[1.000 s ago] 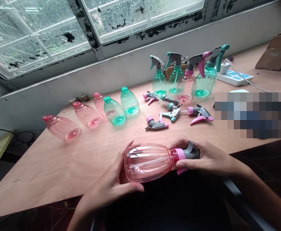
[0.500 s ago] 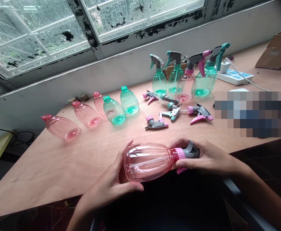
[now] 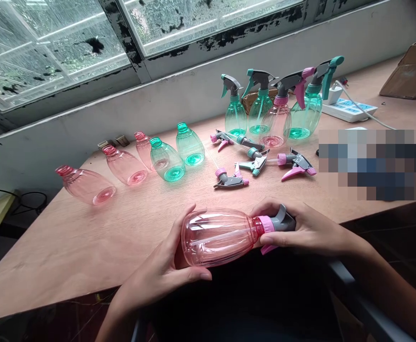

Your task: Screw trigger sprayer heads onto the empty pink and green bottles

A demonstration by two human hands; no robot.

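A clear pink spray bottle point(image 3: 218, 237) lies sideways in the air by the table's front edge, its base to the left. My left hand point(image 3: 165, 261) is wrapped around the base end. At the neck, my right hand point(image 3: 297, 225) grips the pink collar and grey spray head point(image 3: 282, 219); part of that head is hidden by the fingers. A thin tube shows inside the bottle. Beyond my hands lie several loose spray heads, among them a pink-and-grey one point(image 3: 231, 179) and a teal-and-grey one point(image 3: 256, 162).
Open pink bottles point(image 3: 85, 185) and green bottles point(image 3: 167, 160) stand at the left on the wooden table point(image 3: 69, 242). Bottles with spray heads, one a large green bottle point(image 3: 305, 114), stand at the back. A power strip point(image 3: 348, 109) and cardboard box point(image 3: 409, 71) are at the right.
The view has shifted slightly, so the table's things appear a little higher. Both hands keep the same hold on the pink spray bottle.
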